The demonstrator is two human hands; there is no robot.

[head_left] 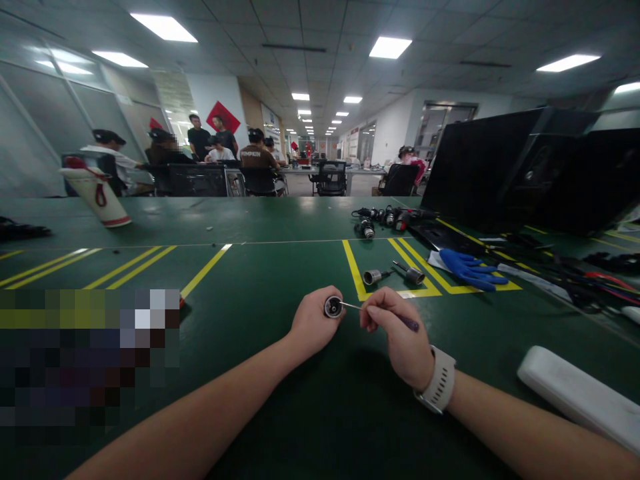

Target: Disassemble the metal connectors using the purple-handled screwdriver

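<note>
Left forearm (pixel 215 413) and right forearm (pixel 530 413) lie closest, both bare; pale watch (pixel 441 380) on the right wrist. Left hand (pixel 313 323) grasps a cylindrical metal part (pixel 333 307), hollow end facing the camera, darker core inside. Right hand (pixel 395 330) grips a thin screwdriver (pixel 351 305) by its dark purple handle, shaft pointing left to the part's rim; cannot tell whether the tip enters the opening. Just beyond the right hand, on the green surface (pixel 275 267), two similar stemmed metal parts (pixel 373 276) lie on their sides within yellow tape (pixel 354 270). Blue glove (pixel 467 268): beyond and right of the hands. Farther beyond: cluster of dark and metallic parts (pixel 367 229). White paper cup (pixel 100 197) leans, well left of both hands and beyond them.
</note>
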